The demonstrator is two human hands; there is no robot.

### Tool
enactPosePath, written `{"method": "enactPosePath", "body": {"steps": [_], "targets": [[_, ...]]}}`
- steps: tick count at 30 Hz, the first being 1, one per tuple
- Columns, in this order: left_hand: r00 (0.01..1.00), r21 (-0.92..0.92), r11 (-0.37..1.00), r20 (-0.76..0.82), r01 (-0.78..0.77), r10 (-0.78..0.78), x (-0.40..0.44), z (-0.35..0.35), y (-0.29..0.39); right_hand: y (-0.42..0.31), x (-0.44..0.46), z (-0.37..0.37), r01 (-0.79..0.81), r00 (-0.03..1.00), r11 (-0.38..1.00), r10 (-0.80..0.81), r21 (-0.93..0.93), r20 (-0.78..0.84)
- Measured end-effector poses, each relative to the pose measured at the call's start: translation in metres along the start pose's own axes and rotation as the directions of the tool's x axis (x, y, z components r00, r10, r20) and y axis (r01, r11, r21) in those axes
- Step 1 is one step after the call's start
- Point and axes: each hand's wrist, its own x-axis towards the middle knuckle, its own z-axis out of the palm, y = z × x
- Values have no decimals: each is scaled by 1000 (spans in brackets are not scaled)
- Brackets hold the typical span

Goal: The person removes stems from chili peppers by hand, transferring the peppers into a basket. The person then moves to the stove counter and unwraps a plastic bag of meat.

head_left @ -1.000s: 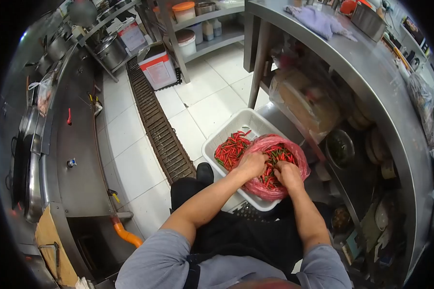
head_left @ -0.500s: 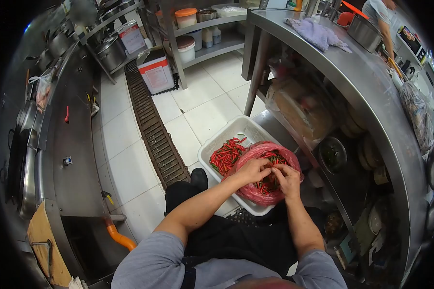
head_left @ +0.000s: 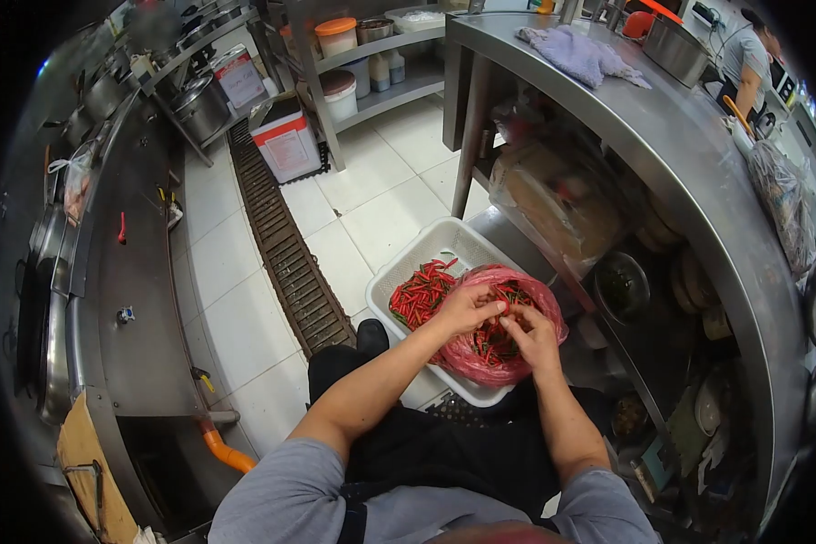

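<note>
A white perforated plastic basket [head_left: 388, 283] rests low in front of me. Inside it, at the left, lies a heap of red chili peppers [head_left: 422, 295], some with green on them. A pink plastic bag [head_left: 490, 370], its mouth spread wide, fills the right side and holds more chilies [head_left: 494, 343]. Over the bag's opening, my left hand [head_left: 467, 310] is closed in a pinch, with a bit of red chili at its fingertips. My right hand [head_left: 535, 340] meets it there, thumb and fingers bent close together; what they grip is mostly hidden.
A steel counter [head_left: 698, 154] with crowded lower shelves curves along my right, bearing a purple cloth [head_left: 585, 54]. At left runs a steel cooking station [head_left: 140, 263]. A floor drain grate [head_left: 286, 245] crosses the white tiles. Another person [head_left: 743, 63] stands beyond the counter.
My hands have moved slightly left and their fingertips have shifted over the bag. The view has turned a little, and the other person appears more fully at the upper right.
</note>
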Motion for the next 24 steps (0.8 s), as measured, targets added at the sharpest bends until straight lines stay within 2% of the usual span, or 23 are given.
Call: {"method": "enactPosePath", "body": {"steps": [1,2,4,6,10,12,14,16,20,22,24], "targets": [[999,-22,999,-28,23,-24,0,0,-1,1,-1,0,-71,993,997,69,16,97],[1000,-14,1000,-23,19,-19,0,-1,-2,1,-2,-1,-65,994,998,63,20,90],[998,23,998,-20,64,-64,0,-3,-1,-3,-1,-1,-160,976,987,155,16,151],[998,3,1000,-56,-4,4,-1,0,0,0,1,2,-147,982,987,137,66,131],[999,54,998,-34,34,-32,-2,-2,-5,5,0,5,-166,979,971,140,173,150],[999,59,997,-16,47,-46,-1,-4,-10,2,-3,5,-283,951,938,248,201,182],[998,54,997,-37,49,-47,0,-6,-13,10,-3,5,-262,957,939,223,224,185],[996,46,998,-74,45,-42,-4,-4,-4,11,-2,5,-292,955,900,258,324,144],[975,34,998,-217,47,-38,-4,-7,-2,14,1,0,-253,967,901,220,353,130],[972,52,998,-230,-29,41,-4,-8,4,15,3,-4,-228,973,892,199,390,116],[963,77,997,-269,2,19,-6,-12,3,9,4,-8,-230,973,889,209,397,96]]}}
